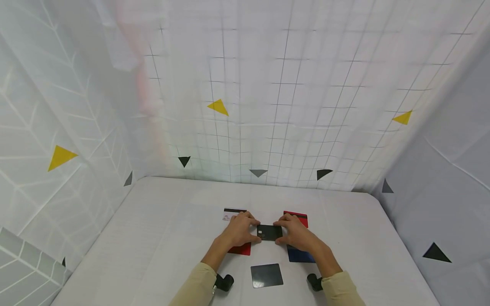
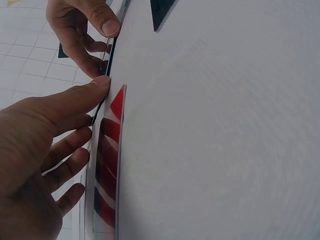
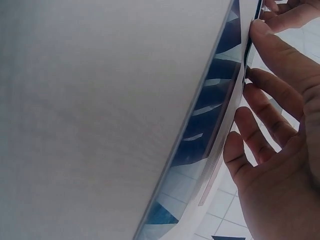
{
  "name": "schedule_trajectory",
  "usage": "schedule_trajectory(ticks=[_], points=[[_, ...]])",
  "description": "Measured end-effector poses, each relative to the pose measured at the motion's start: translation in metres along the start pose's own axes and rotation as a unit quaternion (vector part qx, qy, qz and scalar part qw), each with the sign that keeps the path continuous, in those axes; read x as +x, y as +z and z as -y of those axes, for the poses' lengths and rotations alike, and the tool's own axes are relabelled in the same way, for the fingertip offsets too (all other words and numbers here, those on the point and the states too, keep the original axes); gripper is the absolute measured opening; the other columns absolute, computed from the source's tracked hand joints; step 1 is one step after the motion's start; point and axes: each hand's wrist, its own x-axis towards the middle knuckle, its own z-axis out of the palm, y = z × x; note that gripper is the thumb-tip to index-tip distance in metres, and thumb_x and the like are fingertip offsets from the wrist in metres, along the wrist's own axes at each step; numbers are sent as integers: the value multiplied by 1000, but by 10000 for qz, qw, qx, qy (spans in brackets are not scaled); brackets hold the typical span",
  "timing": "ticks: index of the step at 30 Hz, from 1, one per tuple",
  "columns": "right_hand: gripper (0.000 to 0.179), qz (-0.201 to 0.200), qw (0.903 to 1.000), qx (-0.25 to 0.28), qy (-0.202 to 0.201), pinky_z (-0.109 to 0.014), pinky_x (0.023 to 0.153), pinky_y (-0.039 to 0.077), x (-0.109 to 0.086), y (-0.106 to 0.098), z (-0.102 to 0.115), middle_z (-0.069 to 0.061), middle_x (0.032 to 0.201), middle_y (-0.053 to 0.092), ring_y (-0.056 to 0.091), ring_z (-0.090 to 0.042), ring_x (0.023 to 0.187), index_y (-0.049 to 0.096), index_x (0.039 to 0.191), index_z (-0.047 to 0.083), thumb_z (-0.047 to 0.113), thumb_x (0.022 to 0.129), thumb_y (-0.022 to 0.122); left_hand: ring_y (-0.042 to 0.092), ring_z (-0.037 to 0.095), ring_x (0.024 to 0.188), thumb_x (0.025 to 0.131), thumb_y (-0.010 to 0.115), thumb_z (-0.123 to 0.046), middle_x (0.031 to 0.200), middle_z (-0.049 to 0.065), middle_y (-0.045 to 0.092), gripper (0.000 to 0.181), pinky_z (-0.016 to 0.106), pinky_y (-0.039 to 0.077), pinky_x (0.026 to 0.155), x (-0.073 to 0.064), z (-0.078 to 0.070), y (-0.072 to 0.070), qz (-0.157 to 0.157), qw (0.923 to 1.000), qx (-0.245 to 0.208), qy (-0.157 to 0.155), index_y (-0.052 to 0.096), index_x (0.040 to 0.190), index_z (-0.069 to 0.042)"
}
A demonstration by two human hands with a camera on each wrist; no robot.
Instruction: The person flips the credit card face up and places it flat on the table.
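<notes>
A black card with a chip [image 1: 269, 232] lies flat in the middle of the group of cards. My left hand [image 1: 239, 229] pinches its left short edge between thumb and forefinger. At the opposite edge, my right hand [image 1: 296, 233] grips it the same way. Below the left hand a red card [image 1: 242, 250] is partly covered, and a white card with a dark stripe [image 1: 227, 216] shows above it. Beside the right hand are a red card with a dark stripe [image 1: 302, 221] and a blue card [image 1: 300, 255]. In both wrist views the black card appears only as a thin edge.
Closest to me on the white table [image 1: 153, 238] lies a dark grey glossy card [image 1: 266, 275]. Black wrist devices stick out by both sleeves, one at the left [image 1: 225, 282] and one at the right [image 1: 314, 282]. A white gridded curtain [image 1: 260, 106] hangs behind the table.
</notes>
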Motion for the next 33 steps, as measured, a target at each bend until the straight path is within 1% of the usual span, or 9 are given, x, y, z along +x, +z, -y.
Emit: schedule_trajectory(ticks=[7,15,24,28,33], points=[[54,8,10000,69,9,-49,93,53,-1,-1,1,-2,127,56,45,-26,122,71,126,21,32,76,89,54,19,118,80,83,-46,119,-4,63,53,47,40,103,0,1,1,-21,10000,-24,-7,72,126,-23],[54,21,10000,17,-82,-50,94,52,-2,-1,1,-3,127,56,46,-27,122,70,127,19,31,77,88,54,19,119,80,84,-45,119,-4,63,53,47,39,102,-1,1,1,-30,10000,-68,-14,72,126,-22],[54,5,10000,-45,-57,-50,94,52,-3,0,2,-4,128,57,46,-27,122,70,126,19,32,77,88,54,20,119,80,83,-45,119,-4,64,53,48,40,101,-2,0,2,-77,10000,-51,-3,72,127,-22],[58,0,10000,-54,-33,-50,95,52,-3,0,2,-4,128,57,47,-26,122,68,129,19,33,77,88,54,20,120,80,83,-44,120,-3,64,53,48,40,101,-3,0,2,-96,9999,-102,-7,72,127,-22],[61,-99,9999,74,-55,-50,97,51,-4,-3,5,-5,133,55,48,-25,122,65,134,19,36,80,86,55,18,118,81,83,-44,120,-4,65,54,47,41,99,-5,1,0,-246,9996,-58,85,71,129,-22]])
